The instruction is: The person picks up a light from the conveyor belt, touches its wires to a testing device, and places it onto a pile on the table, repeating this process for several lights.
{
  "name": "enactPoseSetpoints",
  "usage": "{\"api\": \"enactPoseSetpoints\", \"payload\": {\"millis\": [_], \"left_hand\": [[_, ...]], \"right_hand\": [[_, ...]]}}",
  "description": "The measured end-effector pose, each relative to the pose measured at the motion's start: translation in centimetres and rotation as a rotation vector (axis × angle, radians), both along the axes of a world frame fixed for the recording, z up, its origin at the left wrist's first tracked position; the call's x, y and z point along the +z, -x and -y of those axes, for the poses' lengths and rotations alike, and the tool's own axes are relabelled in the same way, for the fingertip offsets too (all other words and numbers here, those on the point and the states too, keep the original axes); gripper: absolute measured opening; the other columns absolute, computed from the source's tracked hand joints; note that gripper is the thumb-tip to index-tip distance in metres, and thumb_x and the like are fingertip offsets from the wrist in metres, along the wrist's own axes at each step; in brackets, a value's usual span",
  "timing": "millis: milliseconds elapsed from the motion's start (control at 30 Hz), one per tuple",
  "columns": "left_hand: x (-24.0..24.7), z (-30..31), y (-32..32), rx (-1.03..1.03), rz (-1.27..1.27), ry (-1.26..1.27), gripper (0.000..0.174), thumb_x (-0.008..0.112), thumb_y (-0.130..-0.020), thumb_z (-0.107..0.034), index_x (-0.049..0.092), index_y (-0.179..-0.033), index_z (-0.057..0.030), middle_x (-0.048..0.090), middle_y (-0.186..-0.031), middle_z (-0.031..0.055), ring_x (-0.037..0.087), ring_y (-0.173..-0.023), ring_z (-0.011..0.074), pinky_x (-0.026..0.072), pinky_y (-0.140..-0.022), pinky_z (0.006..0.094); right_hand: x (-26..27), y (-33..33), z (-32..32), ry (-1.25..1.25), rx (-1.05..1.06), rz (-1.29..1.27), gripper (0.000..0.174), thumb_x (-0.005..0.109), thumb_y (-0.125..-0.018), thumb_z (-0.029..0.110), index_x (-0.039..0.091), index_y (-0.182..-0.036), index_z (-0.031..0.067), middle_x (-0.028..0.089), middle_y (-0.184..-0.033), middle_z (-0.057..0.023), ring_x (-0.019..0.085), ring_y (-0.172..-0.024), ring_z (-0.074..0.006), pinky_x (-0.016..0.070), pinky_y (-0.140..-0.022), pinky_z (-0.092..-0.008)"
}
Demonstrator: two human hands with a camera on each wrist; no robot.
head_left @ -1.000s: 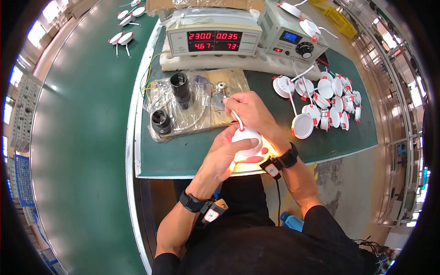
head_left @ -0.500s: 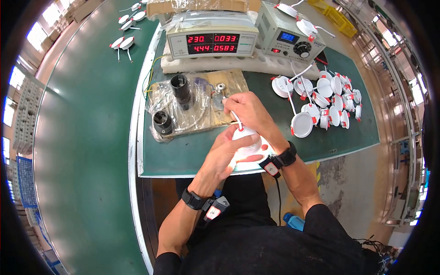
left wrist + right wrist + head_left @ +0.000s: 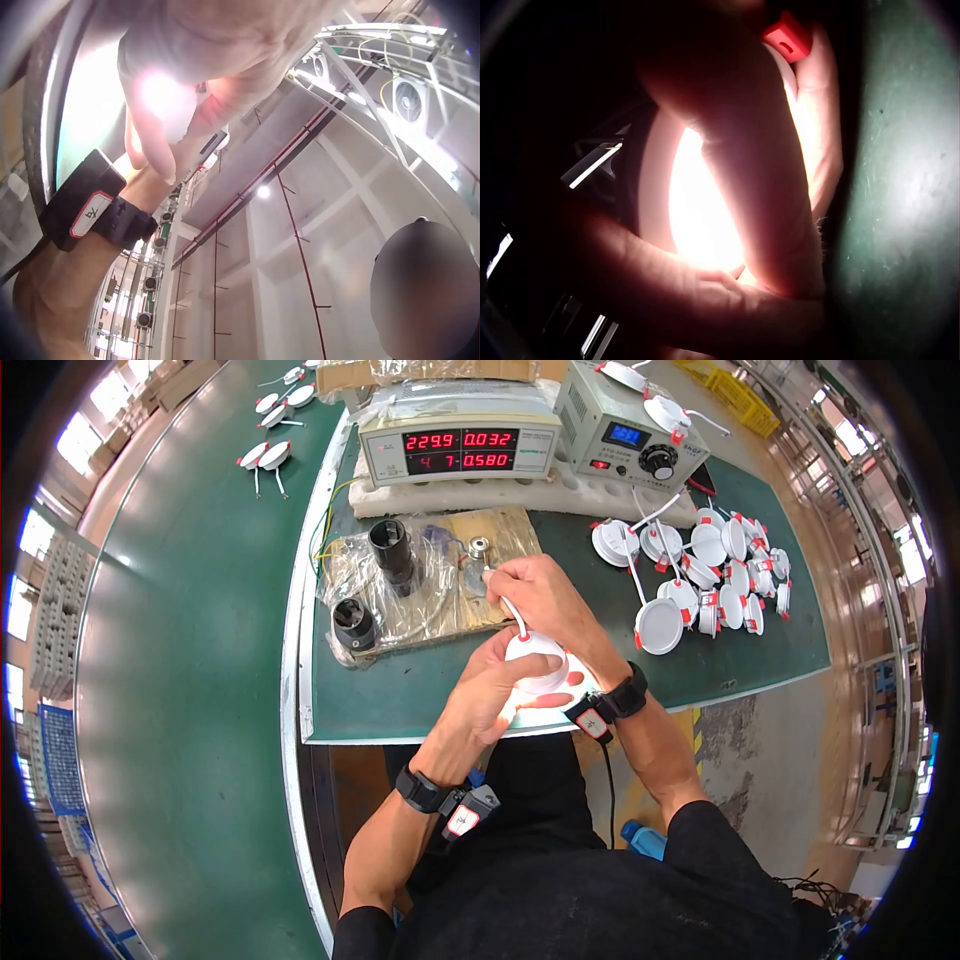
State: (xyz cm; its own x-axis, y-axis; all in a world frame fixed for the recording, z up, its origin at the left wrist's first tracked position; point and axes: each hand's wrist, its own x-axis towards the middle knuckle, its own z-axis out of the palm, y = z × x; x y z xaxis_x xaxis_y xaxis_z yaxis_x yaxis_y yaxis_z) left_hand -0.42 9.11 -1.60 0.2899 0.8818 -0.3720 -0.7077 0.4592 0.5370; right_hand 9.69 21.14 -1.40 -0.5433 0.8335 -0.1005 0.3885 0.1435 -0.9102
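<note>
In the head view my left hand (image 3: pixel 482 688) grips a round white downlight (image 3: pixel 528 648) near the table's front edge, thumb across its back. The lamp is lit and faces down, throwing white light on the fingers and table. Its glowing face (image 3: pixel 694 210) shows between the fingers in the right wrist view, beside a red clip (image 3: pixel 787 39). My right hand (image 3: pixel 548 600) pinches the end of the lamp's white cable (image 3: pixel 516 616) at a metal terminal (image 3: pixel 479 550) on the plastic-wrapped wooden board (image 3: pixel 515 532). The cable tip is hidden by the fingers.
Black sockets (image 3: pixel 391 550) stand on the board's left. Behind it are a power meter (image 3: pixel 460 448) with red digits and a grey dial unit (image 3: pixel 630 440), two downlights on top. Several white downlights (image 3: pixel 708 545) lie at right; more lie on the green surface (image 3: pixel 200 660) at left.
The lamp's glow has turned from warm yellow to white. The meter's figures have shifted, the upper right from 0.035 to 0.032. Both hands keep nearly the same place.
</note>
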Motion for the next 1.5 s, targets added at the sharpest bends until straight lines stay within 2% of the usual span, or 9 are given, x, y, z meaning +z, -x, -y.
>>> {"api": "enactPoseSetpoints", "payload": {"millis": [700, 900, 1033, 1167, 1233, 1300, 1367, 1433, 1500], "left_hand": [[0.1, 0.2, 0.1, -0.011, -0.018, -0.017, 0.041, 0.064, -0.091, 0.002, 0.052, -0.130, -0.0026, 0.066, -0.122, 0.0136, 0.070, -0.109, 0.0308, 0.0636, -0.088, 0.0437], [0.5, 0.3, 0.2, 0.003, 0.006, -0.024, 0.032, 0.057, -0.104, -0.018, 0.051, -0.131, -0.0020, 0.067, -0.119, 0.0131, 0.071, -0.106, 0.0298, 0.0641, -0.086, 0.0423], [0.3, 2.2, 0.5, 0.076, -0.310, -0.058, 0.032, 0.056, -0.106, -0.028, 0.062, -0.121, 0.0000, 0.072, -0.105, 0.0109, 0.073, -0.093, 0.0236, 0.0622, -0.074, 0.0340], [3.1, 12.2, 7.5, 0.449, -0.946, -0.119, 0.027, 0.061, -0.103, -0.023, 0.071, -0.108, 0.0014, 0.071, -0.100, 0.0064, 0.067, -0.082, 0.0116, 0.0524, -0.077, 0.0251], [2.7, 19.5, 12.8, 0.785, -1.343, -0.036, 0.023, 0.063, -0.099, -0.016, 0.073, -0.107, 0.0026, 0.069, -0.117, 0.0140, 0.067, -0.098, 0.0160, 0.0523, -0.085, 0.0294], [3.1, 28.8, 17.2, 0.801, -1.789, 0.109, 0.021, 0.061, -0.096, -0.014, 0.073, -0.100, 0.0025, 0.072, -0.107, 0.0129, 0.069, -0.089, 0.0185, 0.0533, -0.075, 0.0310], [3.1, 38.1, 19.2, 0.664, -1.772, 0.519, 0.026, 0.064, -0.090, -0.023, 0.070, -0.094, 0.0027, 0.069, -0.077, 0.0083, 0.068, -0.083, 0.0173, 0.0522, -0.073, 0.0334], [2.4, 47.5, 21.6, 0.342, -1.962, 0.711, 0.038, 0.068, -0.087, -0.031, 0.072, -0.103, 0.0036, 0.074, -0.093, 0.0194, 0.071, -0.093, 0.0318, 0.0526, -0.082, 0.0441], [3.4, 52.7, 23.5, 0.452, -2.096, 0.905, 0.050, 0.071, -0.087, -0.034, 0.067, -0.117, 0.0055, 0.067, -0.115, 0.0299, 0.065, -0.105, 0.0401, 0.0511, -0.091, 0.0476]], "right_hand": [[0.0, 0.1, 0.0, 0.023, -0.007, -0.006, 0.036, 0.058, -0.095, 0.025, 0.068, -0.076, -0.0036, 0.056, -0.058, -0.0057, 0.050, -0.053, -0.0137, 0.0405, -0.054, -0.0354], [0.1, 0.0, 0.2, 0.012, -0.022, -0.030, 0.037, 0.059, -0.096, 0.027, 0.068, -0.077, -0.0037, 0.057, -0.059, -0.0043, 0.050, -0.054, -0.0120, 0.0403, -0.053, -0.0340], [-0.6, -0.5, 0.3, 0.135, 0.065, -0.160, 0.041, 0.060, -0.101, 0.032, 0.069, -0.080, -0.0021, 0.057, -0.059, -0.0009, 0.049, -0.055, -0.0078, 0.0381, -0.051, -0.0292], [2.8, -1.5, 2.7, 0.037, 0.105, -0.170, 0.040, 0.059, -0.103, 0.035, 0.070, -0.083, 0.0006, 0.056, -0.058, 0.0016, 0.047, -0.054, -0.0041, 0.0347, -0.049, -0.0244], [4.1, -2.4, 3.6, 0.071, 0.117, -0.194, 0.040, 0.060, -0.103, 0.034, 0.070, -0.084, 0.0002, 0.057, -0.058, 0.0015, 0.046, -0.052, -0.0037, 0.0342, -0.048, -0.0236], [4.6, -3.5, 4.1, 0.090, 0.118, -0.225, 0.038, 0.061, -0.102, 0.032, 0.070, -0.084, -0.0001, 0.057, -0.058, 0.0013, 0.045, -0.051, -0.0035, 0.0338, -0.048, -0.0230], [4.7, -4.5, 4.4, 0.091, 0.122, -0.264, 0.037, 0.061, -0.102, 0.031, 0.070, -0.085, -0.0003, 0.057, -0.058, 0.0011, 0.044, -0.051, -0.0033, 0.0335, -0.047, -0.0225], [4.7, -5.7, 4.7, 0.078, 0.093, -0.282, 0.036, 0.061, -0.102, 0.030, 0.070, -0.085, -0.0003, 0.057, -0.058, 0.0011, 0.044, -0.050, -0.0031, 0.0329, -0.047, -0.0221], [4.5, -6.6, 4.7, 0.075, 0.062, -0.299, 0.036, 0.061, -0.102, 0.029, 0.070, -0.085, -0.0001, 0.057, -0.058, 0.0012, 0.043, -0.050, -0.0030, 0.0326, -0.046, -0.0219]]}}
